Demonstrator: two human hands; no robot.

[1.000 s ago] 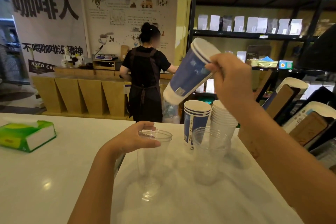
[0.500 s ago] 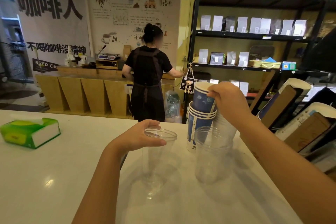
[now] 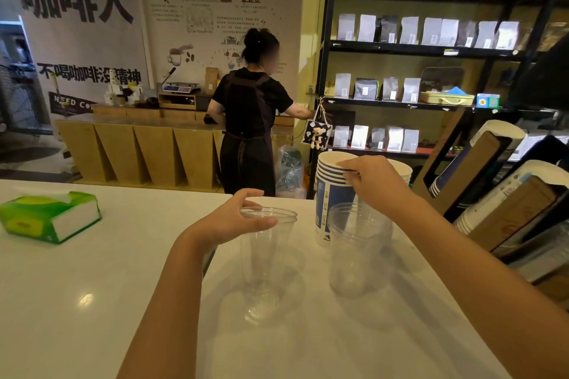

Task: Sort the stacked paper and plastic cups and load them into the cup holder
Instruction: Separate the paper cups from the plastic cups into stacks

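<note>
A tall clear plastic cup (image 3: 261, 271) stands on the white counter (image 3: 92, 301); my left hand (image 3: 237, 220) grips its rim from the left. To its right stands a wider stack of clear plastic cups (image 3: 358, 252). Behind that rises a stack of blue paper cups (image 3: 331, 191); my right hand (image 3: 372, 181) pinches the rim of the top one. A stack of white paper cups (image 3: 401, 171) peeks out behind my right hand. The cup holder (image 3: 480, 169) leans at the right, its tilted tubes holding paper cups.
A green tissue pack (image 3: 49, 215) lies at the counter's left. A person in a black apron (image 3: 249, 120) stands with their back to me at a wooden counter beyond. A black shelf (image 3: 415, 49) with bags fills the right background.
My right hand has brought the blue paper cup down from the air and seated it into the blue stack. The left hand has stayed on the clear cup's rim.
</note>
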